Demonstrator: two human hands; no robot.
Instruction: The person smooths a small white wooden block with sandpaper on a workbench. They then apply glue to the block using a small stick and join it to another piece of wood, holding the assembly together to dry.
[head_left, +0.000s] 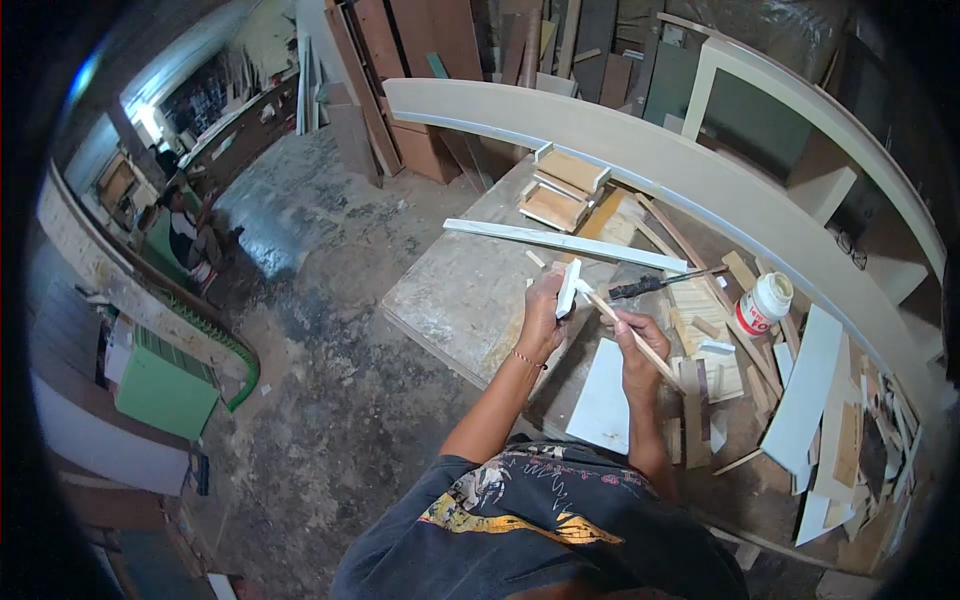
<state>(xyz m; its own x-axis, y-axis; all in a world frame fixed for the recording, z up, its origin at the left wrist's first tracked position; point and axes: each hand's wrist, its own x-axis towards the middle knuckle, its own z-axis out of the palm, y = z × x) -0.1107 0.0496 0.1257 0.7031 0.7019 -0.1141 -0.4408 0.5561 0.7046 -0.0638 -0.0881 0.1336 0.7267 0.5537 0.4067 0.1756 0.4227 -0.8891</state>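
My left hand (541, 315) grips a small white strip of board (569, 287), held up over the worktable (450, 310). Closed round a thin wooden stick (604, 305), my right hand (641, 352) keeps the stick's whitish tip at the strip's edge; whether they touch I cannot tell. Just beyond that hand lies a slim tool with a dark handle (638, 289). To the right stands an uncapped white jar with a red label (765, 302). A white panel (602, 400) lies flat beneath my hands.
A long white strip (560, 240) crosses the table behind my hands, with small wooden frames (565, 188) beyond it. Offcuts (840, 440) crowd the right side. A long curved-looking pale board (600, 125) borders the far edge. Another person (190, 235) sits at the far left.
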